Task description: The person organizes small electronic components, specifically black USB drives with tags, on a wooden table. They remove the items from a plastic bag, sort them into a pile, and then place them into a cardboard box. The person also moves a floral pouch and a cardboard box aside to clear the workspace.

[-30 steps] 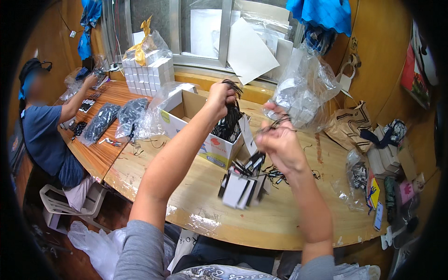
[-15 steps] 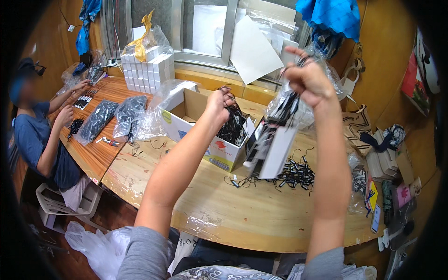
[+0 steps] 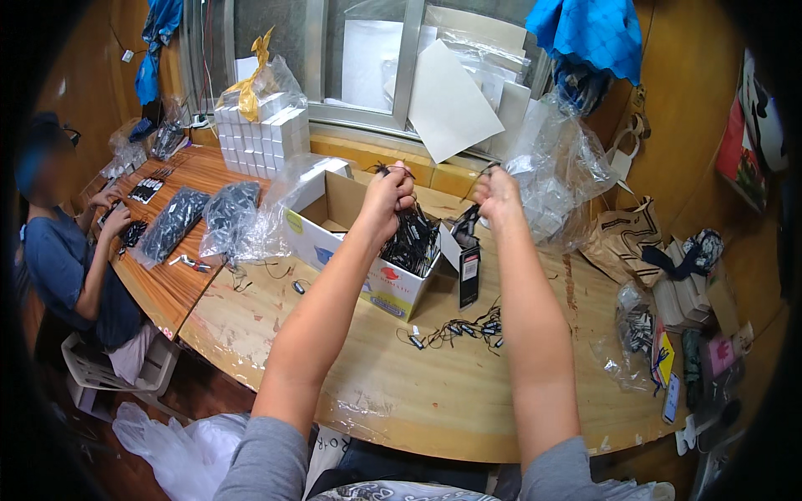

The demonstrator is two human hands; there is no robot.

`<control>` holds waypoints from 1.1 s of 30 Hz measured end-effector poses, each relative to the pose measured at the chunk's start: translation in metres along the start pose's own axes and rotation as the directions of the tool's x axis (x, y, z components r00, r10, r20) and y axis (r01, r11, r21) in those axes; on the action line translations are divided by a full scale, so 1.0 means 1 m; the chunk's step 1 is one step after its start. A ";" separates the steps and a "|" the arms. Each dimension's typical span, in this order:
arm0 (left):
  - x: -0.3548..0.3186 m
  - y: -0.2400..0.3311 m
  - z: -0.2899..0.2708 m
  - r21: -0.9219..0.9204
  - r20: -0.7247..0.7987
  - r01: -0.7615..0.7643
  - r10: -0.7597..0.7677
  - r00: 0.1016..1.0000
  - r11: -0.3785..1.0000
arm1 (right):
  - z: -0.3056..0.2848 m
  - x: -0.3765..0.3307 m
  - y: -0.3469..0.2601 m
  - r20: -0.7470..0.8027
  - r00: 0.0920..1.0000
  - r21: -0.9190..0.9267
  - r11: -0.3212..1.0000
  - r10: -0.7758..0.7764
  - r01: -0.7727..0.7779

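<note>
Over the right end of an open white carton (image 3: 388, 288), my left hand (image 3: 391, 199) is closed on a bunch of black cords (image 3: 411, 242) with small dark pieces on them. My right hand (image 3: 499, 196) is closed on black cord to its right. Below that hand hangs a bundle of card tags (image 3: 469, 275), black with a small white-and-red label on the side facing me. On the table in front lie loose black cords (image 3: 468, 327) with small tag pieces, partly behind my right forearm.
Plastic bags of dark pieces (image 3: 177, 224) lie on the left table. Stacked white boxes (image 3: 263, 134) stand by the window. A person (image 3: 63, 242) works at the far left. A paper bag (image 3: 622, 238) and a phone (image 3: 671, 397) are at right.
My right hand has come down and left, bringing the tag bundle beside the carton. The bundle has turned from its white side to its black side. My left hand stays over the carton.
</note>
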State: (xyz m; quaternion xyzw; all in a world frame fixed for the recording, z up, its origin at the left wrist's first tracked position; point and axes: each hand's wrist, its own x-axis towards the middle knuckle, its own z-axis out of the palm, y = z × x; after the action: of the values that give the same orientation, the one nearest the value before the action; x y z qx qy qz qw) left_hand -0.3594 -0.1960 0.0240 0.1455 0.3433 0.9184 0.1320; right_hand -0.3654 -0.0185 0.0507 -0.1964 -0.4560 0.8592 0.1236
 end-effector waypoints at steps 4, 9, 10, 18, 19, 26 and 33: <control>-0.002 0.005 0.010 0.191 0.045 -0.082 0.075 0.996 0.978 | 0.006 -0.007 0.022 0.398 0.904 -0.132 0.985 0.154 -0.110; -0.006 0.004 0.023 0.300 0.011 -0.158 0.162 0.987 0.941 | 0.008 -0.027 0.033 0.499 0.867 -0.053 0.998 -0.009 0.041; -0.006 0.003 0.025 0.349 0.005 -0.175 0.185 0.983 0.921 | 0.005 -0.025 0.035 0.536 0.842 -0.046 0.994 -0.060 0.100; 0.003 0.003 0.023 0.692 0.218 -0.419 0.384 0.897 0.587 | 0.012 -0.022 0.025 0.513 0.741 -0.639 0.383 -0.434 0.667; 0.002 0.004 0.021 0.645 0.170 -0.385 0.368 0.914 0.659 | 0.019 -0.029 0.015 0.377 0.838 -0.578 0.607 -0.395 0.546; 0.012 0.005 0.013 -0.156 -0.003 0.116 -0.118 0.993 0.981 | 0.004 -0.015 0.017 0.407 0.902 -0.022 0.989 0.140 -0.144; 0.019 -0.011 -0.015 -0.591 -0.205 0.025 -0.180 0.962 0.806 | 0.009 -0.021 0.038 0.274 0.961 -0.007 0.999 0.047 -0.046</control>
State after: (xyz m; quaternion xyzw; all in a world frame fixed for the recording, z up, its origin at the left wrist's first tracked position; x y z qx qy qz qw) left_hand -0.3809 -0.1904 0.0097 -0.0381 0.0665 0.9815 0.1754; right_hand -0.3517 -0.0545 0.0286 -0.0863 -0.4643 0.8806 0.0389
